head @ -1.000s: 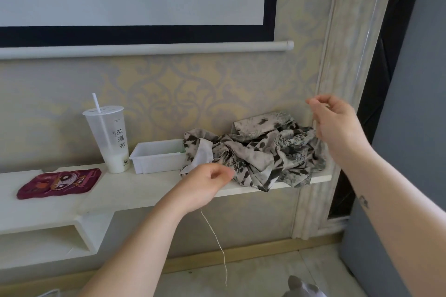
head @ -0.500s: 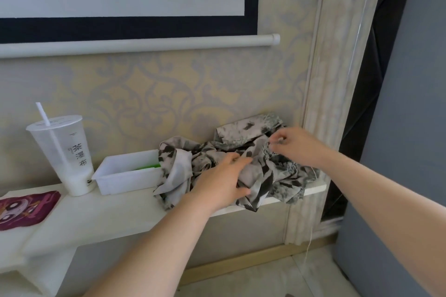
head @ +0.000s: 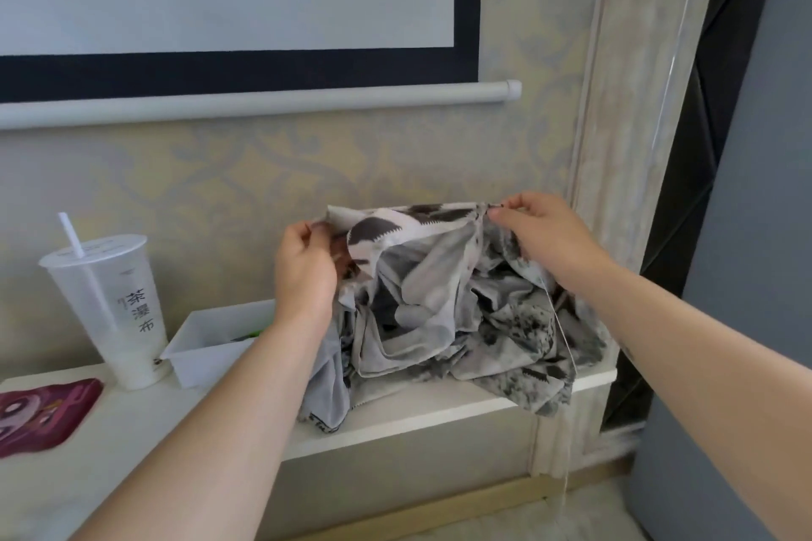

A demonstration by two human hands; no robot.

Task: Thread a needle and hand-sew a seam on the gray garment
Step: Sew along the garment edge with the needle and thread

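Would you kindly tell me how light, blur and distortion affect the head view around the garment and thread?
Head view: soft, even light, no glare on the gray garment; the left hand and right hand pinching its top edge look sharp; the thread is faint; the skirting at lower right is smeared; the door frame leans, likely wide-angle distortion.

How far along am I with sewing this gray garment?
Seemingly done: threading, since a white thread trails from the right hand; the needle is too small to see. In hand: left hand and right stretch the gray garment edge taut. Left: the seam; no stitches visible.
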